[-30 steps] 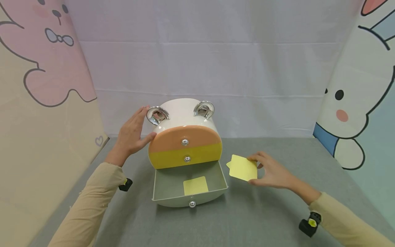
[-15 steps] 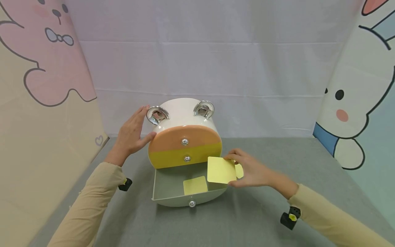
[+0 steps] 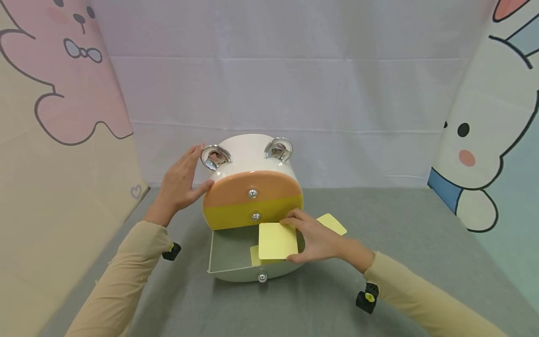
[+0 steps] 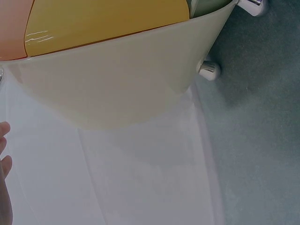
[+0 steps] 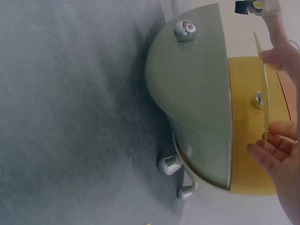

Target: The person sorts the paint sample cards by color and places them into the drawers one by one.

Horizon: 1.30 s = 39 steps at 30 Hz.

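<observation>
A rounded white box [image 3: 246, 152] with silver ears stands on the table, its lowest, sage-green drawer [image 3: 229, 248] pulled out. My left hand [image 3: 178, 180] rests against the box's left side, fingers extended; in the left wrist view only its fingertips [image 4: 5, 164] show at the edge. My right hand [image 3: 313, 236] pinches a square yellow paper card [image 3: 277, 241] by its right edge, over the drawer. The right wrist view shows this card edge-on [image 5: 263, 89] between thumb and fingers. Another yellow card [image 3: 254, 256] lies in the drawer, partly covered by the held one.
Behind my right hand, a further yellow card [image 3: 332, 223] lies on the grey table [image 3: 396, 220]. Above the drawer are shut yellow [image 3: 231, 216] and orange [image 3: 229, 192] drawer fronts with silver knobs. A pale curtain [image 3: 358, 117] hangs behind.
My right hand has carried the pinched card leftward from beside the box to over the drawer. The card on the table now shows behind that hand. My left hand has stayed put.
</observation>
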Each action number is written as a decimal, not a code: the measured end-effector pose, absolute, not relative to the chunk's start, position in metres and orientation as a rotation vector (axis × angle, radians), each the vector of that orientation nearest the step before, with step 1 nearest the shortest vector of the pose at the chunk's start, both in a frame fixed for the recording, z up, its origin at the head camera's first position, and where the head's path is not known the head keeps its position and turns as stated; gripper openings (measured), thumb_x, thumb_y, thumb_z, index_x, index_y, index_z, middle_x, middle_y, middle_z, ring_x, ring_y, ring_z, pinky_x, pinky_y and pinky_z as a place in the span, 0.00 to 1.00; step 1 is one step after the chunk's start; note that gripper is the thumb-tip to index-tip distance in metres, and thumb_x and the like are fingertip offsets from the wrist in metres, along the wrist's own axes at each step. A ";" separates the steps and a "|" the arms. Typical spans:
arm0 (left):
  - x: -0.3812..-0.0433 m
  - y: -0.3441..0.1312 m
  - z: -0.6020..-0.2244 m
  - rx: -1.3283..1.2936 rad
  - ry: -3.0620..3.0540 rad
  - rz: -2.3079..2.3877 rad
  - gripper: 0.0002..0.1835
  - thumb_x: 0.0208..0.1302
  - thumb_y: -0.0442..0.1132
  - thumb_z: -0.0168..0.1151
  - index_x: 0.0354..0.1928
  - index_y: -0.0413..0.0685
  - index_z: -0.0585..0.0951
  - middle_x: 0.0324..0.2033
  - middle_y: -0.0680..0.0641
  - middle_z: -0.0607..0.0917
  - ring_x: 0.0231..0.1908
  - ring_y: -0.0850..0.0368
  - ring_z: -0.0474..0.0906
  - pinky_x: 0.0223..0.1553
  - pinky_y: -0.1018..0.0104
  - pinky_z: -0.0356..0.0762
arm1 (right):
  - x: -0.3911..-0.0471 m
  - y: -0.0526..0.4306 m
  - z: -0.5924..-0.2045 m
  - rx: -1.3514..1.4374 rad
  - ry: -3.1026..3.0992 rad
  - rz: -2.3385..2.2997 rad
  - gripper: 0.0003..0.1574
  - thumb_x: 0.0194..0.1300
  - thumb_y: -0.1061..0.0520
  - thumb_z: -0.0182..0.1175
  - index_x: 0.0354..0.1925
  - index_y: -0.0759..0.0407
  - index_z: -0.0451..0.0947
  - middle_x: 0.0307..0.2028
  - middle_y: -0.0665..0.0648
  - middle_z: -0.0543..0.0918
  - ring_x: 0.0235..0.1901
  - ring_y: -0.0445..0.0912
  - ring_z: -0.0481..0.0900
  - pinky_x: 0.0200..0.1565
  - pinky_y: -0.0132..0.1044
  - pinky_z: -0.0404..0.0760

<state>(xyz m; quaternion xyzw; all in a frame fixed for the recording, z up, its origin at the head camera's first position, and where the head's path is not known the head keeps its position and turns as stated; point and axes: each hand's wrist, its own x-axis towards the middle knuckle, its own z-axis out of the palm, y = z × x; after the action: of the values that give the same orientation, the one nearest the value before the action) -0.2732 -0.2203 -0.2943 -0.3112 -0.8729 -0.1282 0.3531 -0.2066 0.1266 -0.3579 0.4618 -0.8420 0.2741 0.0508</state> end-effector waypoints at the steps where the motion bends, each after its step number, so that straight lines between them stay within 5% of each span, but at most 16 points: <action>1: -0.273 -0.220 -0.294 -0.804 -2.259 -0.330 0.49 0.58 0.73 0.32 0.69 0.40 0.52 0.65 0.40 0.61 0.65 0.46 0.55 0.63 0.51 0.56 | -0.207 0.125 -0.360 1.405 -2.564 0.823 0.43 0.42 0.45 0.69 0.54 0.64 0.69 0.48 0.54 0.67 0.44 0.42 0.66 0.42 0.32 0.73; 39: -0.273 -0.220 -0.295 -0.793 -2.270 -0.325 0.49 0.57 0.73 0.32 0.69 0.42 0.51 0.66 0.41 0.60 0.66 0.47 0.54 0.62 0.50 0.57 | -0.217 0.117 -0.378 1.274 -2.684 0.793 0.43 0.43 0.44 0.67 0.56 0.61 0.69 0.54 0.53 0.71 0.54 0.46 0.69 0.54 0.43 0.71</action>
<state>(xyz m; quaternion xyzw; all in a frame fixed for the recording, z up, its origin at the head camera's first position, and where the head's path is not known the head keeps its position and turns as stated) -0.2734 -0.2202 -0.2949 -0.3062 -0.8763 -0.1254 0.3501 -0.2174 0.1168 -0.3782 0.4140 -0.8724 0.2577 0.0331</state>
